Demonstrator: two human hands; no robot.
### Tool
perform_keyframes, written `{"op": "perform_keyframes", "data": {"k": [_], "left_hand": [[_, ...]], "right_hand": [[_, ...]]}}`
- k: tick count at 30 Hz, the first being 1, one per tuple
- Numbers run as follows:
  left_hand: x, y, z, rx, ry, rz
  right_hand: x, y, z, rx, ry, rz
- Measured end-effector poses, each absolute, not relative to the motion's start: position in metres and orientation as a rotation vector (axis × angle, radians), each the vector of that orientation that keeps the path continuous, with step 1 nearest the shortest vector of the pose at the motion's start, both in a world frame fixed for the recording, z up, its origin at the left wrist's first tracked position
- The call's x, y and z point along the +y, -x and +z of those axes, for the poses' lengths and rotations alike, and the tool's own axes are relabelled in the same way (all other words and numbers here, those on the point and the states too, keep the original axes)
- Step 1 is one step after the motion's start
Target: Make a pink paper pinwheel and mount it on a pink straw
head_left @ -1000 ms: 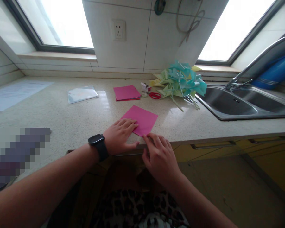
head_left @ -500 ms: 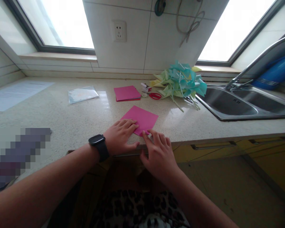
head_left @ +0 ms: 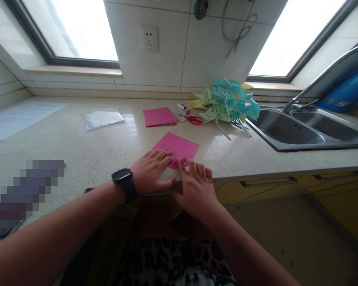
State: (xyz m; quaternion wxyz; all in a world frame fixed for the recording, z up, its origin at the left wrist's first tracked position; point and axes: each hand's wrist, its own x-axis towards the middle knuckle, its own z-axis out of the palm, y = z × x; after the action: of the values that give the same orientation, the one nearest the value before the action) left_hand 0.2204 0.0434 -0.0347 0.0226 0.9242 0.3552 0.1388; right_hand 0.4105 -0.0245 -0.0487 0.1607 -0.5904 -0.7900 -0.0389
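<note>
A pink sheet of paper (head_left: 180, 145) lies on the countertop close to its front edge, turned so that corners point toward and away from me. My left hand (head_left: 150, 171), with a black watch (head_left: 123, 178) on the wrist, rests flat over the sheet's left side, fingers stretched out and thumb apart. Against the near corner of the sheet press the fingertips of my right hand (head_left: 195, 180), index finger extended and the other fingers slightly bent. That corner looks folded inward, though my fingers partly cover it.
Behind the sheet lie a pink paper stack (head_left: 159, 117), red-handled scissors (head_left: 195, 120), a small box (head_left: 183, 109) and several paper pinwheels (head_left: 226, 101). A clear packet (head_left: 104, 118) and a printed sheet (head_left: 20, 117) are at left. The sink (head_left: 289, 127) is at right.
My right hand has slid slightly forward and left, its fingertips moving farther onto the sheet's near corner. My left hand stays in place.
</note>
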Motion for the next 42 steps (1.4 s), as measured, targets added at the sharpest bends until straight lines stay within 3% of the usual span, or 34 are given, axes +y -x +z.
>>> {"op": "perform_keyframes", "data": {"k": [30,42], "left_hand": [[0.034,-0.228,-0.025,0.955,-2.846,0.549],[0.036,-0.229,-0.027,0.947,-2.833,0.592]], "right_hand": [[-0.008,-0.410,-0.043,-2.295,1.720,-0.061],[-0.019,-0.432,-0.038,-2.344,1.492,-0.005]]}}
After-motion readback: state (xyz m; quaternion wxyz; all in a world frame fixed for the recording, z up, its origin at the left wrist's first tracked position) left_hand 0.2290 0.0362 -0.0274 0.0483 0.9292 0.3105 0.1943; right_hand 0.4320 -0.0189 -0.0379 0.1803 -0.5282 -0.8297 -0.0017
